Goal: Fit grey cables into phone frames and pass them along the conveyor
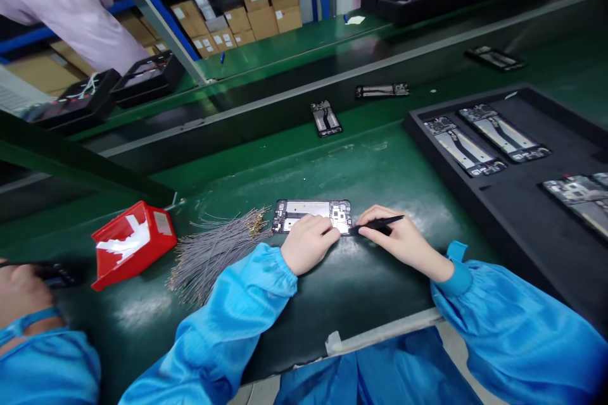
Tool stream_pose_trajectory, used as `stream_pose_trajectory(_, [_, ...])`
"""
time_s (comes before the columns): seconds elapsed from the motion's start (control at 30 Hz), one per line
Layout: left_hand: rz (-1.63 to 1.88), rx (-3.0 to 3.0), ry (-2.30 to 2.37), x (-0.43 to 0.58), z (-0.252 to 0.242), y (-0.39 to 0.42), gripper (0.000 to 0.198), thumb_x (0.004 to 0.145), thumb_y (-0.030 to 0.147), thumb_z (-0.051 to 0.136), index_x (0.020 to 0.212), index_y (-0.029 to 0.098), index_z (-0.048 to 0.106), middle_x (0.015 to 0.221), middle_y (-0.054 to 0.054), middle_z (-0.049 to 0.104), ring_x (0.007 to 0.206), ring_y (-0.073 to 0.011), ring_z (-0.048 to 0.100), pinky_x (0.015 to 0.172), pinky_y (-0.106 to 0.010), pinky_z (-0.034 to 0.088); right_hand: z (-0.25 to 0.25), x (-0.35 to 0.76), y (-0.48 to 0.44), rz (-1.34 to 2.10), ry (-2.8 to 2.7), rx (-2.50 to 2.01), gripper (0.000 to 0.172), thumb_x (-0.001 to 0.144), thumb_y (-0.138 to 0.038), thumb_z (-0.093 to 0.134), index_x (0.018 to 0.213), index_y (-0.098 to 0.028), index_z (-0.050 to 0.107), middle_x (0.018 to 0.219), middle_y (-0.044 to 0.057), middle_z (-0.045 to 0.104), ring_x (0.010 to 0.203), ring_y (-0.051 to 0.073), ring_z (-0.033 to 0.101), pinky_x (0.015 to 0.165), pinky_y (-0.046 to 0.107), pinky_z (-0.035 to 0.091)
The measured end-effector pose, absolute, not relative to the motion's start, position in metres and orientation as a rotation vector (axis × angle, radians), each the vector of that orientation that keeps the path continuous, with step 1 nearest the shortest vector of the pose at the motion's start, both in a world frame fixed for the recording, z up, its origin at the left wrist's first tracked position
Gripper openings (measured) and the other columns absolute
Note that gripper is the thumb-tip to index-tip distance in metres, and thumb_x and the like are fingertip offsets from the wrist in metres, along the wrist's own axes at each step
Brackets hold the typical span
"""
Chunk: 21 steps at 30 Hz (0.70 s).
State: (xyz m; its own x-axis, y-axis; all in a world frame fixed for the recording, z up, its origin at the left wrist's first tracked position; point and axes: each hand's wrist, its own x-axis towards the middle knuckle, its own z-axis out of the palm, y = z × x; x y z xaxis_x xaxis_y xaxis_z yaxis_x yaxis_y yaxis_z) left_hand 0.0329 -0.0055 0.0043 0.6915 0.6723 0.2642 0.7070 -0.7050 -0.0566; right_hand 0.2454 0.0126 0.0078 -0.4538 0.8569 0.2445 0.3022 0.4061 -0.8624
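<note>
The left hand [310, 243], finger closure unclear, apparently steadies the phone frame [308, 207] flat on the tabletop [375, 291]; the right hand [401, 237] pinches a black tool [386, 222] between its fingers, presumably for precision. Another frame [327, 119] lies beyond.

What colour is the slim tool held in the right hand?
The slim tool is black; it shows best in the head view, the only one here.
</note>
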Motion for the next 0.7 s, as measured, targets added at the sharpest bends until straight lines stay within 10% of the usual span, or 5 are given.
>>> stream_pose_trajectory(0.7, [-0.355, -2.759, -1.095, 0.0319, 0.0057, -0.0060, 0.022, 0.090, 0.019, 0.038, 0.078, 0.019, 0.056, 0.071, -0.001, 0.054, 0.069, -0.0134, 0.046, 0.065, -0.029, 0.030, 0.0073, 0.2421, 0.0171, 1.048, -1.990, -1.004, 0.008, 0.080, -0.025, 0.055, 0.079, -0.019, 0.060, 0.081, 0.003, 0.062, 0.078, 0.017, 0.058, 0.070, 0.030, 0.046])
